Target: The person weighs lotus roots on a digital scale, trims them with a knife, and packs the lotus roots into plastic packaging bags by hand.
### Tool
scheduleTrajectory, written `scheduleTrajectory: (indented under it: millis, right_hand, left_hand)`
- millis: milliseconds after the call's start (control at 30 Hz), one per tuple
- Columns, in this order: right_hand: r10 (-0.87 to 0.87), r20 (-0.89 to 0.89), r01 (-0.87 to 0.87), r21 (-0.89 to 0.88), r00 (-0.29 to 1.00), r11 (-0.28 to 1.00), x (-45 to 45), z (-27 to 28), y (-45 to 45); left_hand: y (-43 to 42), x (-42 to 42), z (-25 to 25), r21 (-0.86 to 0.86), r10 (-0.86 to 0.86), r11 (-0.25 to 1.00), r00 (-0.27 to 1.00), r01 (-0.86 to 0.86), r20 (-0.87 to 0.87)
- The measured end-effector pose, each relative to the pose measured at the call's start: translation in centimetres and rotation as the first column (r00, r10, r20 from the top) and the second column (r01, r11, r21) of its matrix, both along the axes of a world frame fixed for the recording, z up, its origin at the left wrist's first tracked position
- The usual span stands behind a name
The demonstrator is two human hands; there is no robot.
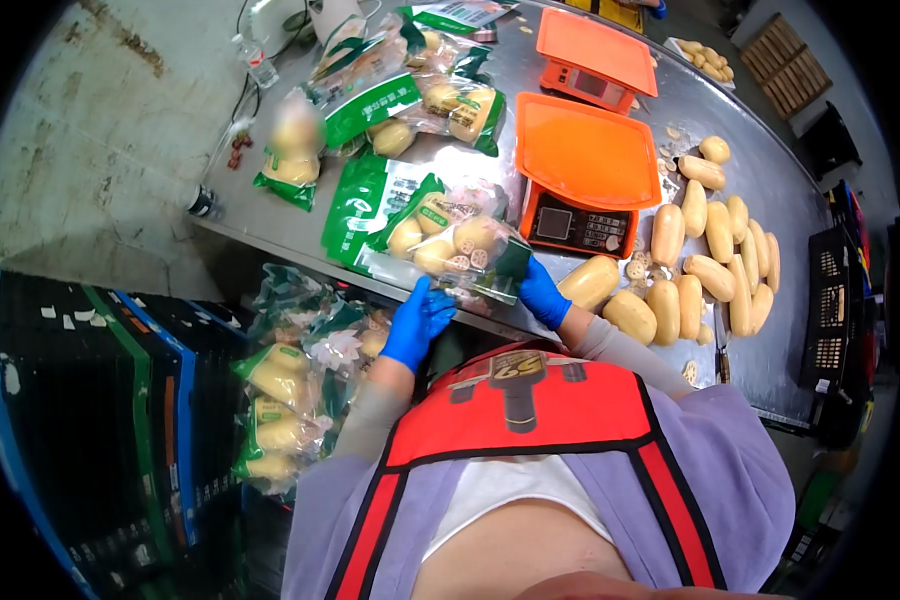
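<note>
A clear and green bag of lotus root (440,240) lies near the table's front edge, with cut ends showing through the plastic. My right hand (544,293), in a blue glove, grips the bag's dark green end. My left hand (417,322), also gloved in blue, is just below the bag's near edge with its fingers apart. A flat green and white packaging bag (355,210) is partly under the filled one. Beyond my right hand stands an orange scale (585,150) with a black keypad panel.
More bagged lotus root (395,138) is piled at the back left. A second orange scale (595,50) stands farther off. Loose lotus roots (710,235) and a knife (722,360) lie on the right. Filled bags (280,385) sit below the table's left edge, beside dark crates (80,400).
</note>
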State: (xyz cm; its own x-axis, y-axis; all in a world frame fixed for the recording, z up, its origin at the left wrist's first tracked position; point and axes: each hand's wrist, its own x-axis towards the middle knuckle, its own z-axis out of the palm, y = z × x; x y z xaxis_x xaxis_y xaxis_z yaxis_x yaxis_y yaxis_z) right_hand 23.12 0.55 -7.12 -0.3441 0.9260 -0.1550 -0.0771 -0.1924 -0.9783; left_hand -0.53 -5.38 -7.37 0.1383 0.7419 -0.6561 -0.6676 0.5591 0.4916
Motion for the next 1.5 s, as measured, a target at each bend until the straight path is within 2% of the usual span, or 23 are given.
scheduleTrajectory:
  millis: [100, 133, 167, 233, 300, 400, 433, 467, 567, 633, 700, 733, 800, 900, 933, 1000, 1033, 1100, 1200, 1333, 1433, 1467, 1500]
  right_hand:
    - [-0.022, -0.116, 0.011, -0.097, 0.993, 0.995, -1.1, 1.7, 0.5]
    - [0.063, -0.356, -0.133, -0.175, 0.932, 0.976, -1.4, 2.1, 1.4]
    - [0.064, -0.359, -0.134, -0.175, 0.931, 0.975, -1.6, 2.7, 1.6]
    - [-0.113, -0.504, -0.187, -0.506, 0.856, 0.842, -2.1, 4.9, 2.0]
    - [-0.093, -0.514, -0.174, -0.448, 0.853, 0.877, -2.0, 1.8, 3.1]
    - [0.104, -0.332, -0.142, -0.093, 0.937, 0.985, -1.6, 0.0, 4.2]
    - [-0.037, -0.339, -0.019, -0.161, 0.94, 0.987, -2.6, -0.1, 4.2]
    - [-0.136, -0.434, 0.018, -0.266, 0.89, 0.964, -3.0, 1.2, 3.9]
    - [0.016, -0.54, -0.209, -0.298, 0.841, 0.932, -2.8, -1.5, 5.9]
    - [0.104, -0.365, -0.155, -0.112, 0.925, 0.982, -4.0, 0.2, 6.2]
    - [0.211, -0.051, -0.216, -0.126, 0.976, 0.968, -4.3, -2.6, 8.0]
    - [0.206, -0.055, -0.211, -0.122, 0.977, 0.97, -4.8, -1.5, 8.1]
    - [0.092, 0.466, -0.15, 0.088, 0.88, 0.985, -5.6, 0.5, 8.2]
    - [0.029, 0.419, -0.089, 0.124, 0.907, 0.988, -6.9, -1.5, 8.6]
    - [0.028, 0.42, -0.089, 0.126, 0.907, 0.988, -6.9, -0.9, 8.2]
    - [-0.015, -0.048, 0.008, -0.146, 0.999, 0.989, -6.8, 0.8, 7.2]
    - [-0.017, -0.047, 0.01, -0.144, 0.999, 0.989, -6.7, 1.0, 7.5]
    - [0.248, 0.118, -0.221, -0.201, 0.962, 0.954, -6.6, 1.9, 8.2]
    - [0.258, 0.303, -0.225, -0.139, 0.918, 0.964, -6.5, 3.4, 8.1]
    - [0.112, 0.259, -0.123, 0.027, 0.959, 0.992, -7.7, 1.0, 7.2]
    - [-0.039, -0.008, 0.038, -0.076, 0.999, 0.996, -8.8, -3.3, 6.7]
    - [0.039, -0.034, -0.031, 0.224, 0.999, 0.974, -9.0, -7.1, 7.4]
    - [-0.004, 0.25, -0.075, 0.309, 0.968, 0.948, -8.6, -5.9, 7.3]
  left_hand:
    - [1.9, 2.6, 2.1, -0.074, 0.009, 0.997, 1.0, -0.008, 0.022]
    - [2.7, 2.9, 0.9, -0.011, 0.015, 1.0, 0.994, -0.013, 0.109]
    - [3.2, 3.2, -0.3, 0.052, 0.012, 0.998, 0.98, -0.023, 0.197]
    - [3.6, 3.9, 0.4, 0.105, 0.0, 0.994, 0.976, -0.024, 0.217]
    - [3.9, 4.1, -0.6, 0.15, -0.101, 0.986, 0.976, 0.073, 0.193]
    - [3.6, 2.6, -5.5, 0.182, -0.07, 0.983, 0.982, 0.037, 0.176]
    - [3.4, 2.5, -5.5, 0.2, -0.106, 0.977, 0.977, 0.068, 0.183]
    - [3.0, 2.4, -5.4, 0.233, -0.115, 0.965, 0.992, 0.123, -0.046]
    - [3.6, 1.5, -2.0, -0.017, -0.065, 0.998, 0.995, 0.064, -0.071]
    - [3.9, 0.2, -3.3, 0.019, -0.154, 0.988, 0.988, 0.154, 0.019]
    - [3.5, 1.3, -1.5, 0.076, -0.061, 0.996, 0.988, 0.051, 0.143]
    - [3.4, 2.1, 0.1, 0.078, -0.067, 0.995, 0.988, 0.056, 0.138]
    - [3.5, 3.9, 2.4, 0.009, -0.05, 0.999, 0.941, 0.05, 0.336]
    - [3.6, 5.2, -0.3, 0.022, -0.12, 0.992, 0.91, 0.121, 0.397]
    - [3.7, 5.9, -1.2, 0.082, -0.108, 0.993, 0.954, 0.089, 0.278]
    - [3.7, 5.0, -1.1, 0.163, -0.188, 0.972, 0.975, 0.168, 0.115]
    - [3.7, 4.8, -0.6, 0.229, -0.249, 0.94, 0.967, 0.255, -0.055]
    - [3.7, 4.9, 0.7, 0.2, -0.244, 0.946, 0.966, 0.256, -0.082]
    - [3.5, 4.9, 2.5, 0.158, -0.259, 0.949, 0.961, 0.272, -0.095]
    - [3.4, 4.5, 2.6, 0.14, -0.318, 0.934, 0.944, 0.328, -0.09]
    - [3.1, 5.1, 4.5, 0.171, -0.229, 0.957, 0.972, 0.236, -0.06]
    - [3.1, 4.7, 4.3, 0.171, -0.229, 0.956, 0.972, 0.236, -0.061]
    - [3.1, 4.0, 3.9, 0.165, -0.265, 0.947, 0.96, 0.277, -0.086]
